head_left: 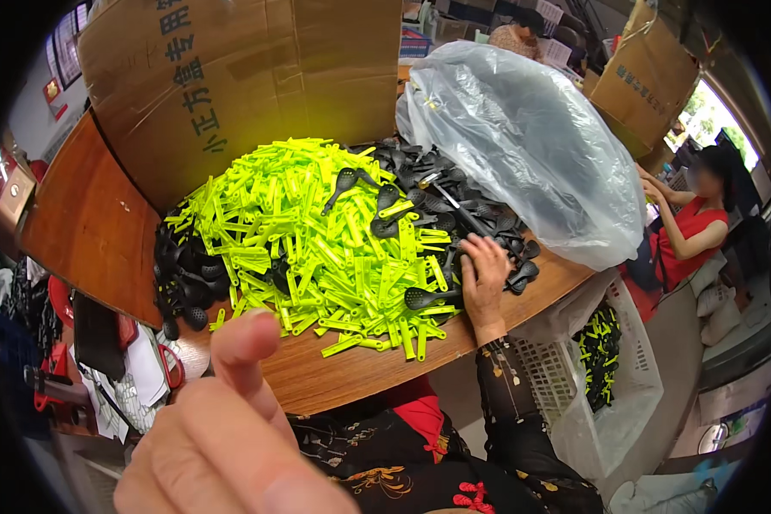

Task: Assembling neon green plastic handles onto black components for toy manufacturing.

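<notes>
A heap of bright yellow-green flat plastic strips (317, 248), some with a hole at one end, covers the middle of the wooden table (317, 377). Black perforated spoons (488, 210) are piled at its right and back, more black spoons (188, 274) at its left. My right hand (486, 278) rests palm down at the right pile's near edge, fingers stretched out. Beside it, a black slotted spoon (420, 298) points its handle toward the hand. My left hand (223, 428) is raised large and close, lower left, one finger extended and others bent; nothing shows in it.
A tall cardboard sheet (257, 86) stands behind the heap. A clear plastic bag (531, 137) bulges over the right pile. Below the table's right edge, a white lined basket (548, 368) holds black-and-green pieces (600, 351). A person in red (690, 231) sits at the right.
</notes>
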The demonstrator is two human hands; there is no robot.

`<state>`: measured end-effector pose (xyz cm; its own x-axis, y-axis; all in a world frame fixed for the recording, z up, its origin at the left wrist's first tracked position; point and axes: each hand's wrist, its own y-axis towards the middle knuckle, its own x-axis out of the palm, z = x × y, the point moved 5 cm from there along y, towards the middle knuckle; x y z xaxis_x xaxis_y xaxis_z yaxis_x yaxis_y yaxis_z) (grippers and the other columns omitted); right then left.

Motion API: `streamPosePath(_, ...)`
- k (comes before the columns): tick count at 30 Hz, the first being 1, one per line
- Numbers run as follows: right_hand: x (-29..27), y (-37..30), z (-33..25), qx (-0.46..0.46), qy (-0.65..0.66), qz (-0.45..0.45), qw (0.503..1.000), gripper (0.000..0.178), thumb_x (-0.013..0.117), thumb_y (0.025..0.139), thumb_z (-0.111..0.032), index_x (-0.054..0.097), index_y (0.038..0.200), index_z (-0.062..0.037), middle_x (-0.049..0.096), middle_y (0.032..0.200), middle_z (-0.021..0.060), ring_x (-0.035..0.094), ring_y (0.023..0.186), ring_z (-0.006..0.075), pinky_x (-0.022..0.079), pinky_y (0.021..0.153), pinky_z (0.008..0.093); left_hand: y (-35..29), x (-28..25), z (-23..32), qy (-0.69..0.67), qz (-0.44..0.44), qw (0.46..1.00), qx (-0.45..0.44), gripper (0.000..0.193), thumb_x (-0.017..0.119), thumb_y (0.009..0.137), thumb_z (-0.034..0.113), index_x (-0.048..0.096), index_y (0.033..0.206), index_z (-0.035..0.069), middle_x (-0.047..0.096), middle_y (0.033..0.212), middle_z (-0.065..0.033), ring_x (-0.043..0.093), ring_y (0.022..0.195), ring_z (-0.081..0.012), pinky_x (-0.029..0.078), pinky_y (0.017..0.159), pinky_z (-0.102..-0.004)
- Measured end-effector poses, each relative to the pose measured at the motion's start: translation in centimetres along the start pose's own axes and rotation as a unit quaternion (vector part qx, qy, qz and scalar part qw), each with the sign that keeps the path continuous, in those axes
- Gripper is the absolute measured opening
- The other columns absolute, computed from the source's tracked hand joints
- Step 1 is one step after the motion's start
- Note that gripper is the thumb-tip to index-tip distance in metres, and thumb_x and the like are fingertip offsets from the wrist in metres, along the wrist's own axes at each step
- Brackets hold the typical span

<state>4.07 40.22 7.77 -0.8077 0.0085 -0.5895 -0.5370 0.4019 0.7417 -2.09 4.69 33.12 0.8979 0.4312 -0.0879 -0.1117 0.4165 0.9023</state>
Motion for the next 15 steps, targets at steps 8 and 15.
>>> streamPosePath(8, 2.7, 1.9, 5.7, 0.081, -0.112, -0.037, 0.99, 0.034, 0.065, 0.097, -0.021, 0.065, 0.13, -0.0121, 0.067, 0.122, 0.0074, 0.058, 0.113, 0.0273, 0.041, 0.094, 0.0415, -2.6, 0.8, -1.4, -0.124, 0.301, 0.945, 0.006, 0.007, 0.062, 0.099, 0.028, 0.06, 0.094, 0.024, 0.068, 0.085, 0.0007, 0.062, 0.104, -0.023, 0.021, 0.123, -0.0533)
streamPosePath(15, 4.2, 4.0, 5.9, 0.029, -0.05, -0.045, 0.997, 0.034, 0.067, 0.094, -0.023, 0.07, 0.127, -0.0137, 0.068, 0.086, 0.0074, 0.061, 0.082, 0.0277, 0.04, 0.078, 0.0393, -13.5, 2.9, -13.8, 0.035, 0.184, 0.905, -0.381, 0.018, 0.058, 0.101, 0.01, 0.07, 0.114, 0.005, 0.075, 0.107, -0.0093, 0.068, 0.111, -0.0281, 0.041, 0.107, -0.0421)
